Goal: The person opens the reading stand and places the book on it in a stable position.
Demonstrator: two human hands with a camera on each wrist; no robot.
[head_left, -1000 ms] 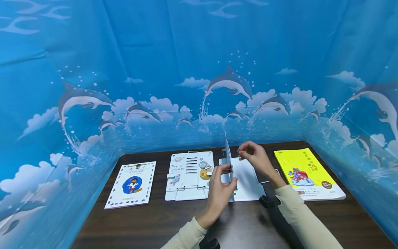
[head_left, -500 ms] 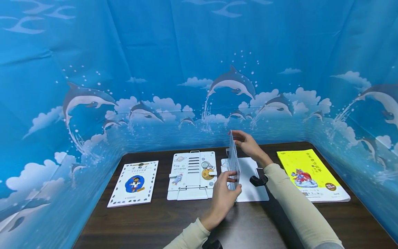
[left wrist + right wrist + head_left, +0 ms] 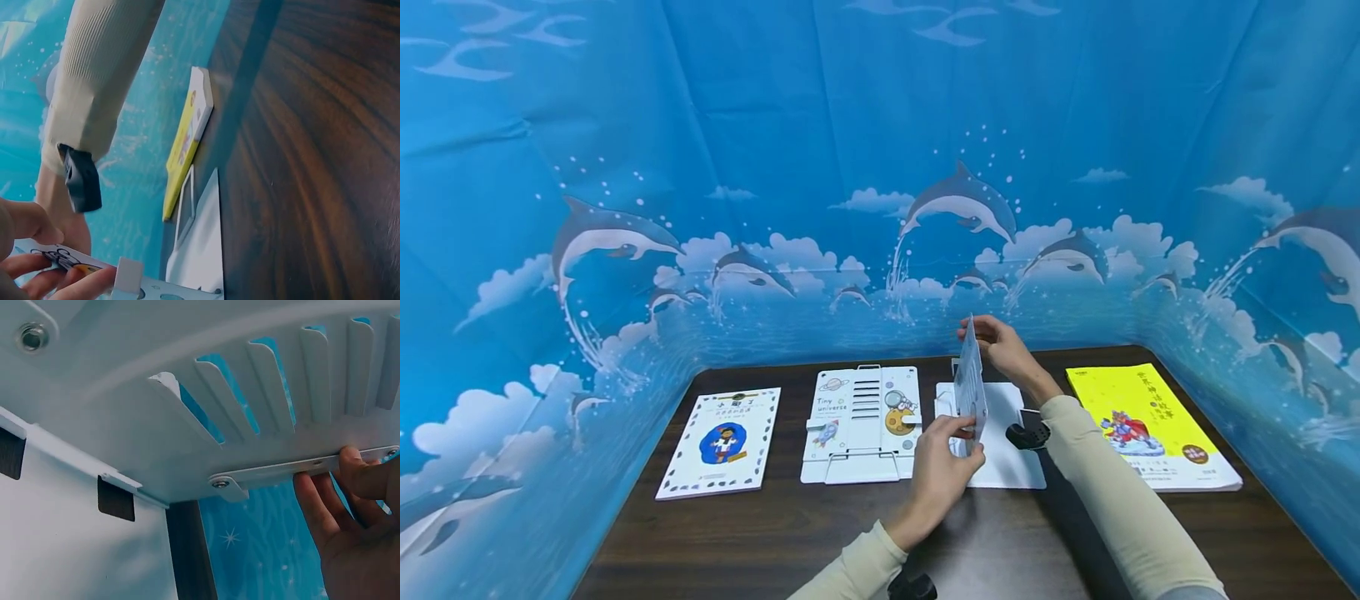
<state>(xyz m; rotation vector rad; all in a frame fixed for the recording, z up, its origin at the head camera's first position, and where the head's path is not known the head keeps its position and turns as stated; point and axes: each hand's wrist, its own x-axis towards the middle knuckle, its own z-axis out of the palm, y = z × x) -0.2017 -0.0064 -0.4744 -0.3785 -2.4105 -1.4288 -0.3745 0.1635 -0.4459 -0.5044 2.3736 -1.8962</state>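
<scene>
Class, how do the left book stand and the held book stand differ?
The left book stand lies folded flat; the held book stand has its panel raised. No hand holds the left book stand, while the left hand and right hand grip the other. Both are slotted.

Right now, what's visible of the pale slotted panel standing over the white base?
The pale slotted panel looks like painted metal and stands nearly upright above the flat white base. One face shows louvred slots, a narrow pale screwed-on strip and a round metal fastener; the other, dark line art and a white clip. The left grip pinches its near edge; the right grip pinches at the strip.
</scene>
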